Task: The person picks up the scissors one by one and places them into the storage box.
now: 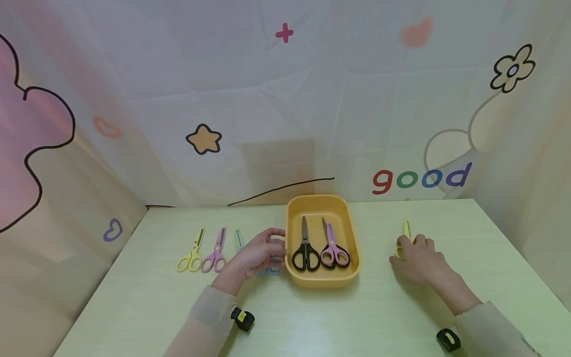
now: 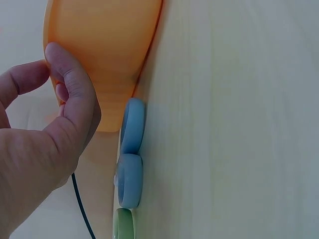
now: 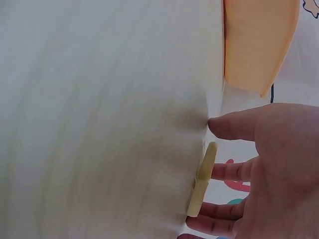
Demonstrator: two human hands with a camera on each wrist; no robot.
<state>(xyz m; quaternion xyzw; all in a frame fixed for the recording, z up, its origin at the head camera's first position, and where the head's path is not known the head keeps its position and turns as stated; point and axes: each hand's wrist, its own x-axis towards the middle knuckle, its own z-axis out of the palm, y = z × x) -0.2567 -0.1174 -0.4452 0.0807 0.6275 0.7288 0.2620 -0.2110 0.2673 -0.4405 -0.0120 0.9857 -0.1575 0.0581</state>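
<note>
Three are in the yellow tray (image 1: pixel 321 282): black scissors (image 1: pixel 305 242), second black scissors (image 1: pixel 324 228), and small pink scissors (image 1: pixel 331 239) lying on top of those. Five more are out on the desk (image 1: pixel 325 317), so I think the work is part done. To the left of the tray I see light yellow scissors (image 1: pixel 197 248), purple-pink scissors (image 1: pixel 216 251), green scissors (image 1: pixel 238 240) and blue scissors (image 2: pixel 132 181). On the other side, well apart from the tray, are the right-hand yellow scissors (image 1: pixel 406 230).

My right grip (image 1: pixel 421 260) is over those, loose and not squeezing. My left grip (image 1: pixel 260 253) is at the tray's left rim with bent fingers touching it, but I cannot tell if they pinch it.

From my head, I can look right into the tray, but my left hand hides much of the blue and green ones. My left wrist shows two blue finger loops near the tray and a bit of a green loop behind. Only my right wrist shows the gap between my thumb and the yellow handle. It cannot show me what is inside the tray.
</note>
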